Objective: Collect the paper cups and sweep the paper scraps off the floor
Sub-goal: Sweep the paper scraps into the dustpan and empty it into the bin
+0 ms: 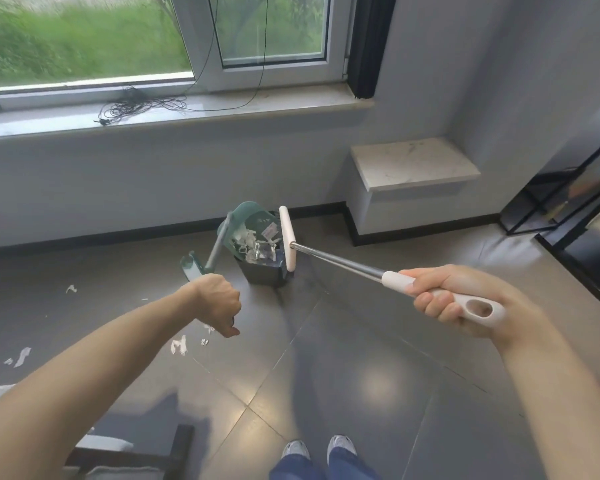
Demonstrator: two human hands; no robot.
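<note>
My left hand [219, 303] grips the handle of a green dustpan [253, 226], which is tipped over a dark bin [267, 271] by the wall. White paper scraps [257, 245] fill the pan's mouth and the bin's top. My right hand [454, 299] holds the white grip of a broom [340, 259] with a metal pole; its white head [287, 237] stands on end against the bin's right side. More paper scraps [179, 344] lie on the grey tile floor below my left hand, and others [21, 356] lie at the far left. No paper cups can be made out.
A window sill [174, 116] with tangled black cable runs along the far wall. A low marble-topped ledge [413, 164] juts out at the right corner. A black metal frame [561, 202] stands at the far right. A dark bench [125, 452] sits at the lower left.
</note>
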